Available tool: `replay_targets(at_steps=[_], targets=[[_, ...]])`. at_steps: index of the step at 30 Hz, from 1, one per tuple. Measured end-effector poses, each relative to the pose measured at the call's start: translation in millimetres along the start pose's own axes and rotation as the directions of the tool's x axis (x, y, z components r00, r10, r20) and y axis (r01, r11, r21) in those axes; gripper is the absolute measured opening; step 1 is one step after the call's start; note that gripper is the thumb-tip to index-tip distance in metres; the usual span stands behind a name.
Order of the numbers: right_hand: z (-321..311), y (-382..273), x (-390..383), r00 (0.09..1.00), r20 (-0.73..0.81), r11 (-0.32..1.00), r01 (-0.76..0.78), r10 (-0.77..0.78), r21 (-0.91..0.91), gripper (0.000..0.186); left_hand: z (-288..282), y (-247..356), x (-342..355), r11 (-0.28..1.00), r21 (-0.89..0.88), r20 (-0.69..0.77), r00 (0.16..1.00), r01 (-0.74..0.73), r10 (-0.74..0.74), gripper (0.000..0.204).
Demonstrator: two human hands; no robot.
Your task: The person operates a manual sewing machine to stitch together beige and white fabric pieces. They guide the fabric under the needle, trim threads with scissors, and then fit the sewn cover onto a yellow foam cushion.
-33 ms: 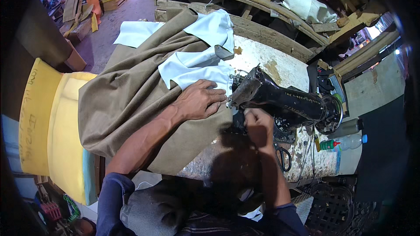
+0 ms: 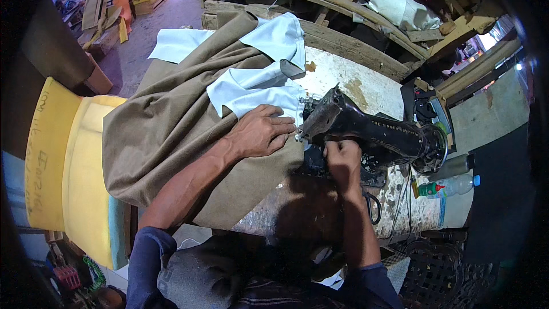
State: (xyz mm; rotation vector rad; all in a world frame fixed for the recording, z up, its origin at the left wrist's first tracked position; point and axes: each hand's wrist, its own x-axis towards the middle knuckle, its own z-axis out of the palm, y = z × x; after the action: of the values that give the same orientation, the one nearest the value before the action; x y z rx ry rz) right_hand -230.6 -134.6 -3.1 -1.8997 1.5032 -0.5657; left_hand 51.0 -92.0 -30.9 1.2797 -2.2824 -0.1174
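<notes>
My left hand (image 2: 263, 131) lies on brown fabric (image 2: 171, 120), its fingers flat against a pale blue-white piece (image 2: 243, 88) joined to it. The fingertips are close beside the needle end of a black sewing machine (image 2: 366, 123). Under the machine's arm is my right hand (image 2: 344, 159), fingers curled and pressed together; what they hold, if anything, is hidden. Black-handled scissors (image 2: 374, 209) lie beside my right forearm, partly covered by it. The brown fabric spreads over the worn table (image 2: 266, 212) and hangs past its left side.
Yellow foam cushions (image 2: 86, 166) stand at the left. Beyond the table is a wooden frame (image 2: 326, 37) with scraps on it. A clear bottle (image 2: 460, 185) and a small green bottle (image 2: 428, 189) lie at the right, near dark cords (image 2: 397, 212).
My right hand has shifted slightly to the right and its forearm now covers more of the scissors. My left hand and the fabric look unmoved.
</notes>
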Motion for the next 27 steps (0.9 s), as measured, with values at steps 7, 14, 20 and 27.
replay_targets(at_steps=[7, 14, 20, 27], targets=[[32.0, 29.5, 77.6, 0.993, 0.113, 0.332, -0.097, -0.03, 0.938, 0.043, -0.8, 0.6, 0.9, 0.998, 0.034, 0.026, 0.998, 0.049, -0.05, 0.048], [64.6, 49.4, 95.5, 0.98, 0.142, -0.043, -0.149, -0.141, 0.988, 0.062, -1.1, 1.3, -2.6, 0.978, 0.142, 0.122, 0.978, 0.154, -0.171, 0.054], [65.0, 53.8, 93.8, 0.935, 0.158, -0.281, -0.251, -0.316, 0.926, 0.064, -11.4, -2.2, 2.5, 0.982, 0.065, 0.143, 0.972, 0.178, -0.186, 0.052], [56.3, 40.7, 102.2, 0.871, 0.169, -0.218, -0.296, -0.461, 0.93, 0.059, -10.7, -2.8, 2.2, 0.979, 0.08, 0.138, 0.971, 0.186, -0.195, 0.051]])
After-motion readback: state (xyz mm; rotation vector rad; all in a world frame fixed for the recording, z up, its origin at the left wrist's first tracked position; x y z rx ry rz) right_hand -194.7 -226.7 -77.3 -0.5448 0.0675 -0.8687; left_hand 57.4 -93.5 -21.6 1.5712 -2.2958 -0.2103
